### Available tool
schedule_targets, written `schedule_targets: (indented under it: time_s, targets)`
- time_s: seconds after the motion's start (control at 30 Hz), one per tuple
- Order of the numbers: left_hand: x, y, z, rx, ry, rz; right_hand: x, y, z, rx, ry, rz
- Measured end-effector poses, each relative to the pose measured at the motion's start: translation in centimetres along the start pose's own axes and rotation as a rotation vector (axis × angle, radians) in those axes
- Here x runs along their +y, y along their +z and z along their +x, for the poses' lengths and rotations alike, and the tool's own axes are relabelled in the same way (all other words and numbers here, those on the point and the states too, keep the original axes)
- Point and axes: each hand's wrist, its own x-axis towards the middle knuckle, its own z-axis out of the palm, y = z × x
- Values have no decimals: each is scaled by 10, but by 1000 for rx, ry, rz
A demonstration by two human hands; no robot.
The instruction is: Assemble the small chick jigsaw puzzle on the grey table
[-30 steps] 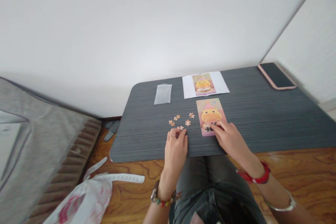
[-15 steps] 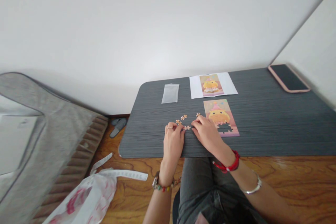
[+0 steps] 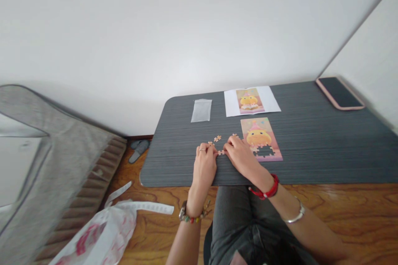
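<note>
My left hand (image 3: pixel 205 165) rests near the table's front edge, its fingers closed at the left end of a small puzzle piece (image 3: pixel 221 152). From the other side, my right hand (image 3: pixel 241 156) reaches in with its fingertips pinched at the piece's right end. Just beyond them lie loose pieces (image 3: pixel 217 138), and another piece (image 3: pixel 235 135) peeks out behind my right fingers. To the right is a partly assembled jigsaw puzzle (image 3: pixel 259 130) of a yellow character in a pink hat, with a dark gap in its lower part. My right forearm and hand cover its lower left corner slightly.
A printed sheet (image 3: pixel 272 99) with the same picture lies behind the puzzle. A clear plastic bag (image 3: pixel 201 110) is at the back left of the dark table (image 3: pixel 311 145), and a phone (image 3: pixel 340 92) at the far right. A plastic bag (image 3: pixel 108 232) and slippers (image 3: pixel 139 150) are on the floor.
My right hand has shifted slightly left, closing in on the piece by my left fingers. The puzzle and loose pieces beyond look unmoved.
</note>
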Motion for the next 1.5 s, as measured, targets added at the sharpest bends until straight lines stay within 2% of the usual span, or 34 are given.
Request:
schedule_targets:
  time_s: [0.3,0.53,0.8,0.93,1.07,1.5]
  targets:
    - [1,2,-7,123,27,-69,5,-1,-7,22,-55,44]
    - [11,2,-7,147,-11,-160,12,-9,-18,109,-46,40]
    - [54,20,6,170,87,-207,46,-22,-53,231,52,-16]
    - [78,30,11,138,131,-192,67,-28,-69,231,87,-76]
    - [91,41,16,112,139,-189,81,-30,-76,225,118,-75]
    - [94,51,22,85,126,-93,89,-22,-74,215,133,-106]
